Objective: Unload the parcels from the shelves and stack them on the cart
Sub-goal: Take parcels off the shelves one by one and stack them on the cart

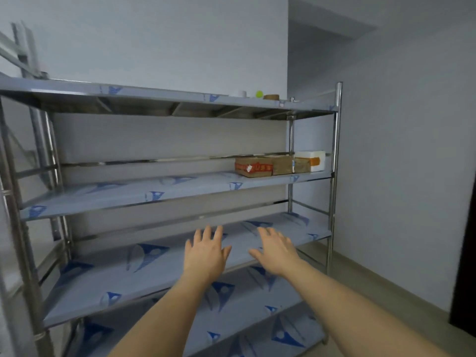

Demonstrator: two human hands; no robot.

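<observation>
At right of centre in the frame, on the second shelf (180, 188), the last parcels sit touching in a row: a red-taped box (253, 169), two brown boxes (282, 164) and a white foam box (313, 158). Every other shelf level looks cleared of parcels, so the unloading seems nearly done; the cart is out of view. Lower centre, the left hand (206, 251) and right hand (275, 249) reach forward with fingers spread, holding nothing.

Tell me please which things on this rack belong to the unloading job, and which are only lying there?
For the job:
cardboard parcel with red tape
plain brown parcel
white foam box
left hand and right hand, both empty

Only lying about, on the top shelf:
green ball
brown tape roll
white roll
</observation>
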